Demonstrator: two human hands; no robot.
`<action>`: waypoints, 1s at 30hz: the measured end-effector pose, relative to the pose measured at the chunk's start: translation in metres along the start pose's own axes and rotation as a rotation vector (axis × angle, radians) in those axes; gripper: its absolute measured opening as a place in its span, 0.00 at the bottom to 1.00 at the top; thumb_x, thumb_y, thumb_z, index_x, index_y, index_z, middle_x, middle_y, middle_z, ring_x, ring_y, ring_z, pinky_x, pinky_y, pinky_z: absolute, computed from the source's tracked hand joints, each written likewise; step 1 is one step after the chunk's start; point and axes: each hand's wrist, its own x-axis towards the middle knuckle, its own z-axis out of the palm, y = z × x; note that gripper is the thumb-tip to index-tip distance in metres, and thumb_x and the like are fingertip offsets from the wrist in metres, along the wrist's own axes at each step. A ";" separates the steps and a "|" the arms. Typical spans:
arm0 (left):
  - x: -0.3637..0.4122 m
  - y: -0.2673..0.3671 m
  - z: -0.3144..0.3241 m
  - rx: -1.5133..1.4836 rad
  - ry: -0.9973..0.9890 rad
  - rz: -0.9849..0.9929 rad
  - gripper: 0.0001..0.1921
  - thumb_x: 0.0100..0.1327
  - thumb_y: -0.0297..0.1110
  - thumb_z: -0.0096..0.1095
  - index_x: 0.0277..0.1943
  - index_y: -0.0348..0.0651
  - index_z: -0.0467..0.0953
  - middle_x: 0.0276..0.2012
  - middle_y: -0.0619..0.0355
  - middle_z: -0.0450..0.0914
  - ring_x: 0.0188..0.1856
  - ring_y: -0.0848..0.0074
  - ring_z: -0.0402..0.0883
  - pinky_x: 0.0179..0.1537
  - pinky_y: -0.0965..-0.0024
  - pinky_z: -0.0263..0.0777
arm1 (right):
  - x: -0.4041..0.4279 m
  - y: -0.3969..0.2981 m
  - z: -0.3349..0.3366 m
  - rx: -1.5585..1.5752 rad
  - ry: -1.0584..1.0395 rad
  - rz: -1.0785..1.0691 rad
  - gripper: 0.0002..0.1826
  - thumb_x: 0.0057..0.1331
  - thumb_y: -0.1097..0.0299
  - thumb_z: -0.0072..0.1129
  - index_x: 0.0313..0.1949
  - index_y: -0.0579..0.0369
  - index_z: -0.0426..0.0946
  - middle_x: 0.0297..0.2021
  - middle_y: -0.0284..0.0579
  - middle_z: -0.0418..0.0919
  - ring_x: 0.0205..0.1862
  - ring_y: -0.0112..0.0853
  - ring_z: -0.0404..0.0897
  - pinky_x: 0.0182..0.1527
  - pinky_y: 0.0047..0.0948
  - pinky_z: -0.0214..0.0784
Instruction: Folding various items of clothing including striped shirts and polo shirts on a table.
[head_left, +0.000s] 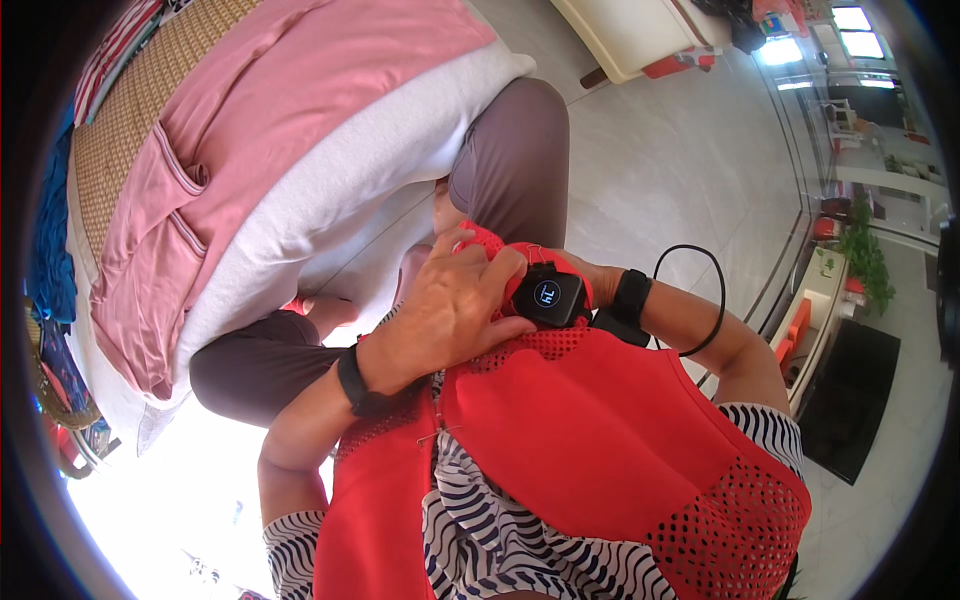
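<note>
I wear a red vest (555, 420) with mesh panels over a striped shirt (480, 525). My left hand (457, 307), coming from the left with a black wristband, grips red mesh cloth between thumb and fingers. Just right of its fingertips a small black device (551, 296) with a lit display sits against the red cloth. My right hand (581, 270) lies behind the device and cloth; its fingers are mostly hidden. A black band is on the right wrist, and a black cable (720, 300) loops beside it. A thin metal pin (439, 435) crosses the vest's front opening.
A bed stands ahead on the left, with a pink cloth (300, 112), a white sheet (360, 157) and a woven mat (150, 97). Beyond my knees (517, 157) is a cream piece of furniture (637, 37). A black television (847, 397) and a green plant (862, 247) are at the right.
</note>
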 end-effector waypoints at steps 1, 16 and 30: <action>0.000 0.000 0.000 -0.011 -0.005 -0.002 0.26 0.53 0.40 0.82 0.49 0.41 0.74 0.24 0.62 0.74 0.32 0.65 0.80 0.64 0.47 0.66 | 0.001 0.000 -0.001 -0.002 -0.005 0.014 0.32 0.66 0.72 0.70 0.68 0.49 0.68 0.62 0.38 0.77 0.64 0.28 0.76 0.68 0.33 0.68; 0.002 0.002 0.000 -0.008 -0.029 0.026 0.21 0.54 0.40 0.80 0.44 0.44 0.74 0.23 0.63 0.71 0.30 0.68 0.77 0.63 0.48 0.67 | 0.001 0.005 -0.004 0.058 -0.011 0.073 0.29 0.65 0.71 0.71 0.65 0.48 0.72 0.60 0.39 0.79 0.62 0.30 0.78 0.69 0.33 0.69; 0.005 0.004 0.001 -0.057 -0.059 0.077 0.18 0.56 0.37 0.79 0.43 0.44 0.75 0.26 0.63 0.76 0.32 0.67 0.78 0.64 0.48 0.66 | -0.011 -0.007 -0.003 0.165 -0.006 0.101 0.25 0.69 0.73 0.66 0.65 0.52 0.72 0.61 0.39 0.78 0.63 0.30 0.77 0.68 0.33 0.69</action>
